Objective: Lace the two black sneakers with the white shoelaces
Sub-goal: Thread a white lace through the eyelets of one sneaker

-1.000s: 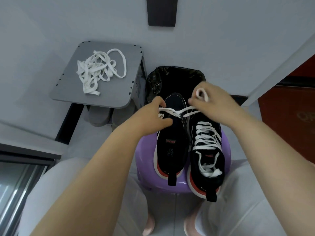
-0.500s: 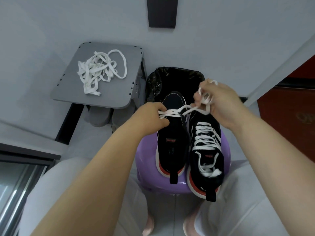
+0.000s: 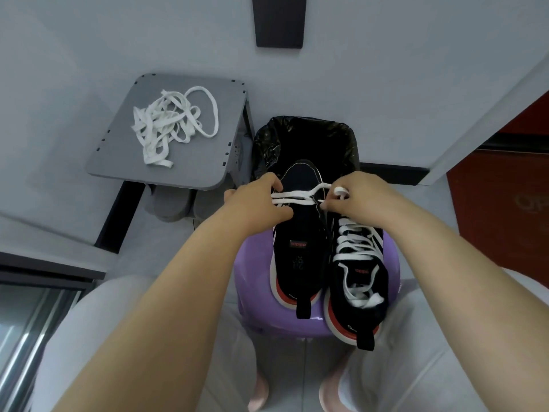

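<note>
Shoelace (image 3: 294, 200) pulled tight across the toe end of the bare sneaker (image 3: 300, 233) on the purple stool (image 3: 252, 281), left hand (image 3: 255, 203) pinching one end, right hand (image 3: 362, 197) curled round the other end, lace running straight between both grips, laced sneaker (image 3: 359, 272) alongside on that stool.

- Light is even, soft and cool across my view; I cannot see its source, and shadows are faint.
- The black sneakers (image 3: 300, 233) lose surface detail in their darkest areas; the white shoelace (image 3: 292, 200) reads bright with slightly soft edges.
- Small glints mark the bin liner (image 3: 269, 138), upper centre; pale streaks reflect in the glass panel (image 3: 26, 322), lower left.
- Wide-angle distortion bends straight lines near the frame edges.
</note>
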A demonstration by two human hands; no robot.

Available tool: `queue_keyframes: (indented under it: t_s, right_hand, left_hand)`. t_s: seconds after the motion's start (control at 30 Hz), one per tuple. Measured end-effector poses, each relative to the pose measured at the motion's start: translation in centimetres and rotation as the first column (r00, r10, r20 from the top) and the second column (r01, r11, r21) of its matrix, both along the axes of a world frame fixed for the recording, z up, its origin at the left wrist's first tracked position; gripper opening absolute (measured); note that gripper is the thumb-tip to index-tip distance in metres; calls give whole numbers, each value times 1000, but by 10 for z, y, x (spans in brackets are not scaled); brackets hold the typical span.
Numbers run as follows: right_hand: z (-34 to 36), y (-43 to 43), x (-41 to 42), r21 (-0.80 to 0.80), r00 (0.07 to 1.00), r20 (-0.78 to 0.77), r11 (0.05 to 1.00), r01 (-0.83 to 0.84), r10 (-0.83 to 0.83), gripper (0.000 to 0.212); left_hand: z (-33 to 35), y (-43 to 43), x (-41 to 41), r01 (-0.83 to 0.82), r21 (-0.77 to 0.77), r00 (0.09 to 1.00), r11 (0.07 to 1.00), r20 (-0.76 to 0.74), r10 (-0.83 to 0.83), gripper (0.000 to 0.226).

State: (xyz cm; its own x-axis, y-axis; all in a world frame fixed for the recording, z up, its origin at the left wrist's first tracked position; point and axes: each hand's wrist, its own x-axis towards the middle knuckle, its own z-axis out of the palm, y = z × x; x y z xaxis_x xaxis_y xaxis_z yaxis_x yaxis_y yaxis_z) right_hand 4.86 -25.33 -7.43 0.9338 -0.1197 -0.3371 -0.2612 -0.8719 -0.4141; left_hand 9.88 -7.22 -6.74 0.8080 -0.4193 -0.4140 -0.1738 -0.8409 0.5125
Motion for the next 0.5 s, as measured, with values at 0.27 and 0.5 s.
queue_keyframes:
  t_s: [0.27, 0.5]
  right_hand:
    - [43, -17, 3, 954, 744, -59, 182, 238, -665, 32]
    - [-2, 0, 0, 59, 998, 58, 998, 23, -26, 13]
  left_hand:
    - [-4, 2, 2, -18, -29, 1000, 999, -19, 18, 31]
    - [-5, -1, 2, 57, -3, 996, 998, 67, -56, 55]
